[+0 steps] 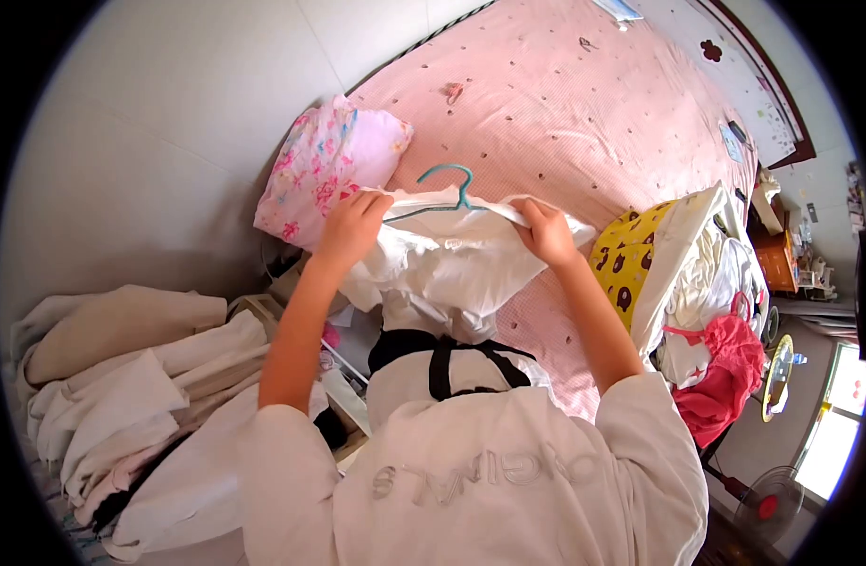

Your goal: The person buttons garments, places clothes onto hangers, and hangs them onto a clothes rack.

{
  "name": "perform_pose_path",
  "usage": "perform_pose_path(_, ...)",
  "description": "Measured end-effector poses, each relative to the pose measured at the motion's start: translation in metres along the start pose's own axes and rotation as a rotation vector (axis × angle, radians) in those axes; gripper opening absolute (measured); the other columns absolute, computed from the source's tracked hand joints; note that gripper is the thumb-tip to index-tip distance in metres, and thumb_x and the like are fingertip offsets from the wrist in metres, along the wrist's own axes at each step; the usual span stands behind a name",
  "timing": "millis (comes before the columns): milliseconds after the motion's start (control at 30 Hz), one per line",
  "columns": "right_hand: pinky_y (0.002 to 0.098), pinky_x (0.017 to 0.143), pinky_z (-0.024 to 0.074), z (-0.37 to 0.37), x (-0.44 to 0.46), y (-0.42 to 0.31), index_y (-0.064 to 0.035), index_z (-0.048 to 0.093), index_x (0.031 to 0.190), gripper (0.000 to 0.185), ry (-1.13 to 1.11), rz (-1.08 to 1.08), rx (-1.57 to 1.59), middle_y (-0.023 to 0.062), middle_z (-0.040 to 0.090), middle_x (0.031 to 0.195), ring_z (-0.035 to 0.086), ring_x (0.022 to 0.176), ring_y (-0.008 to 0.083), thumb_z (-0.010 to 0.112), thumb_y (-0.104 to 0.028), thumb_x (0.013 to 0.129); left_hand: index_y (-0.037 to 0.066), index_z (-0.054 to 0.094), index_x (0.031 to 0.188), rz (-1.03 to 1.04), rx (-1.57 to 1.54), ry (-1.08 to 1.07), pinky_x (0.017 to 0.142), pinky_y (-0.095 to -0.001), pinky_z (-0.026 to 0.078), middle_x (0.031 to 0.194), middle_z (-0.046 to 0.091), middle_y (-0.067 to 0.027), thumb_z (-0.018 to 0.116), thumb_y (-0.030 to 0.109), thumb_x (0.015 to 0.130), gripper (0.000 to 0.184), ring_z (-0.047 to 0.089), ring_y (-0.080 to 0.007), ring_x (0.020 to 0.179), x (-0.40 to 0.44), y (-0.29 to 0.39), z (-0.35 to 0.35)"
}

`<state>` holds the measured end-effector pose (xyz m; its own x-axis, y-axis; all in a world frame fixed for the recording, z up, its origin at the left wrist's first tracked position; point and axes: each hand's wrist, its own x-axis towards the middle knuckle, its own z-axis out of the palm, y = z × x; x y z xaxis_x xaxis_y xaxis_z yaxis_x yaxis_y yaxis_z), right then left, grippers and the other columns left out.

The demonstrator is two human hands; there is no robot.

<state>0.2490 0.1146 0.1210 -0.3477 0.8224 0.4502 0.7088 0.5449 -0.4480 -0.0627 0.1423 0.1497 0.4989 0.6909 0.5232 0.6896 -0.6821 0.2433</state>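
Observation:
A white garment [452, 269] is stretched between my two hands, with a teal hanger [465, 193] inside its top edge. The hook stands up out of the neck opening. My left hand [355, 226] has its fingers closed on the garment's shoulder at the left. At the other shoulder my right hand [544, 229] pinches the cloth near the hanger's end. The lower part of the garment hangs down in front of my body.
Behind is a bed with a pink sheet [546, 104] and a floral pillow [329, 170]. A yellow-sided basket [631, 259] holds clothes, with a red garment [725, 373] over its edge. Light clothes [150, 377] lie piled at left. A fan [768, 505] stands lower right.

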Motion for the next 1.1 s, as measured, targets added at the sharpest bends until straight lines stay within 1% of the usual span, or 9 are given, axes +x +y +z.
perform_pose_path(67, 0.0362, 0.057, 0.046, -0.009, -0.001, -0.005, -0.006, 0.055, 0.089, 0.02, -0.028, 0.043, 0.025, 0.0103, 0.058, 0.074, 0.058, 0.067, 0.0286, 0.063, -0.013, 0.072, 0.004, 0.056, 0.088, -0.122, -0.111, -0.076, 0.058, -0.0301, 0.043, 0.068, 0.053, -0.0029, 0.059, 0.002, 0.073, 0.015, 0.055, -0.0193, 0.065, -0.005, -0.005, -0.003)
perform_pose_path(167, 0.0372, 0.056, 0.0456, -0.013, 0.001, -0.007, -0.0045, 0.054, 0.083, 0.02, 0.006, 0.076, 0.063, 0.0127, 0.059, 0.069, 0.058, 0.063, 0.0301, 0.064, -0.019, 0.074, 0.002, 0.055, 0.087, -0.579, -0.807, -0.203, 0.055, -0.0249, 0.04, 0.062, 0.052, 0.0009, 0.059, 0.011, 0.081, 0.011, 0.051, -0.0098, 0.06, -0.014, -0.023, 0.01)
perform_pose_path(267, 0.0368, 0.056, 0.0457, -0.016, 0.008, -0.016, -0.004, 0.054, 0.081, 0.025, -0.008, 0.241, 0.079, 0.0143, 0.059, 0.067, 0.058, 0.063, 0.0306, 0.067, -0.024, 0.072, 0.001, 0.054, 0.085, -0.785, -0.79, -0.137, 0.054, -0.0202, 0.037, 0.062, 0.053, 0.0038, 0.061, 0.016, 0.082, 0.017, 0.047, -0.0034, 0.062, -0.015, -0.026, 0.013)
perform_pose_path(300, 0.0372, 0.055, 0.0454, -0.015, 0.007, -0.017, -0.0034, 0.055, 0.081, 0.029, -0.013, 0.303, 0.091, 0.0156, 0.059, 0.066, 0.058, 0.063, 0.0315, 0.068, -0.027, 0.07, 0.002, 0.055, 0.092, -0.79, -0.752, -0.153, 0.062, -0.0236, 0.041, 0.073, 0.057, -0.0018, 0.066, 0.02, 0.077, 0.026, 0.053, -0.0105, 0.068, -0.016, -0.017, 0.005)
perform_pose_path(433, 0.0381, 0.056, 0.0452, -0.021, 0.003, -0.026, -0.0026, 0.055, 0.081, 0.029, -0.053, 0.358, 0.119, 0.0163, 0.059, 0.067, 0.058, 0.063, 0.0325, 0.068, -0.026, 0.07, 0.006, 0.05, 0.112, -0.112, -0.299, 0.009, 0.081, -0.0347, 0.042, 0.104, 0.055, -0.0115, 0.069, 0.024, 0.071, 0.048, 0.053, -0.028, 0.095, -0.009, 0.03, -0.032)
perform_pose_path(533, 0.0381, 0.057, 0.0451, -0.022, 0.009, -0.028, -0.0024, 0.055, 0.081, 0.028, -0.018, 0.344, 0.147, 0.0165, 0.059, 0.067, 0.058, 0.063, 0.0326, 0.068, -0.024, 0.07, 0.006, 0.051, 0.111, -0.161, -0.192, -0.167, 0.079, -0.0353, 0.043, 0.106, 0.055, -0.0119, 0.068, 0.023, 0.071, 0.047, 0.054, -0.0295, 0.094, -0.023, 0.032, -0.027)
perform_pose_path(800, 0.0376, 0.057, 0.0452, -0.019, 0.017, -0.032, -0.0028, 0.054, 0.082, 0.024, -0.004, 0.286, 0.201, 0.0164, 0.058, 0.067, 0.058, 0.062, 0.0323, 0.067, -0.018, 0.068, 0.008, 0.055, 0.098, -0.196, 0.117, 0.257, 0.062, -0.0368, 0.044, 0.082, 0.056, -0.0105, 0.063, 0.014, 0.072, 0.028, 0.055, -0.0262, 0.074, -0.042, 0.039, -0.012)
perform_pose_path(1000, 0.038, 0.057, 0.0457, -0.015, 0.025, -0.047, -0.0031, 0.053, 0.083, 0.023, -0.035, 0.244, 0.207, 0.0163, 0.058, 0.066, 0.058, 0.06, 0.033, 0.065, -0.014, 0.066, 0.007, 0.05, 0.087, -0.52, 0.149, 0.121, 0.047, -0.0442, 0.04, 0.054, 0.05, -0.0104, 0.057, 0.013, 0.071, 0.019, 0.053, -0.031, 0.051, -0.051, 0.038, 0.006)
perform_pose_path(1100, 0.0387, 0.057, 0.0461, -0.01, 0.026, -0.049, -0.0029, 0.053, 0.082, 0.023, -0.095, 0.186, 0.139, 0.016, 0.059, 0.067, 0.058, 0.061, 0.0332, 0.064, -0.017, 0.068, 0.008, 0.05, 0.096, -0.601, 0.302, 0.02, 0.049, -0.0412, 0.043, 0.061, 0.056, -0.0109, 0.056, 0.013, 0.071, 0.026, 0.057, -0.0286, 0.055, -0.054, 0.03, 0.003)
